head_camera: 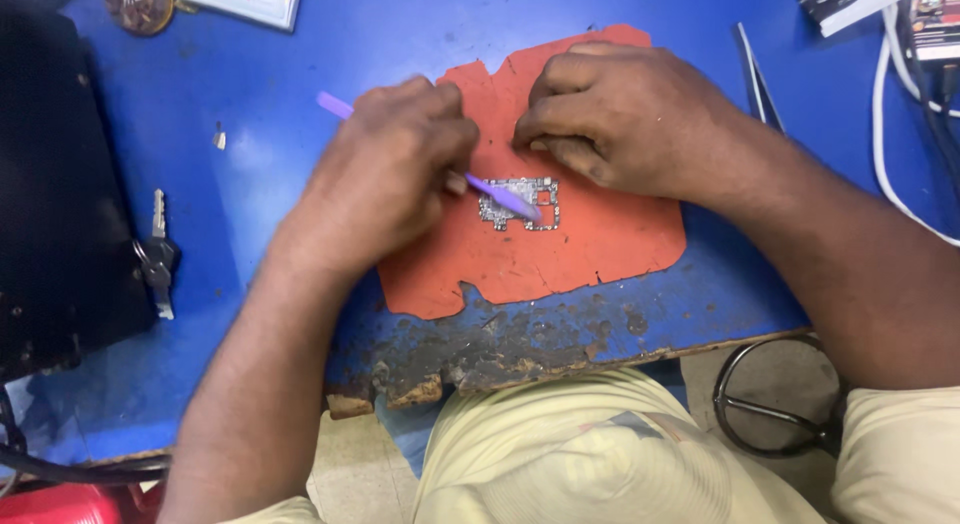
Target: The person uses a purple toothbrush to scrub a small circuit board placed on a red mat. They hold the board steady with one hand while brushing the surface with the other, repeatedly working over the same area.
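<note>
Purple tool (pixel 500 194) gripped in left hand (pixel 395 169); right hand (pixel 620 114) curled, pressing one circuit board (pixel 520 204).

Left hand (pixel 395 164) clenched; right hand (pixel 620 114) curled, knuckles up.

Off to the left of where the work's gripped, a key (pixel 158 254) lies on the blue table (pixel 300 74) next to a black box (pixel 55 184). Tweezers (pixel 756 79) sit just right of it, white cables (pixel 885 114) further right, and a round metal stool frame (pixel 770 409) below.
</note>
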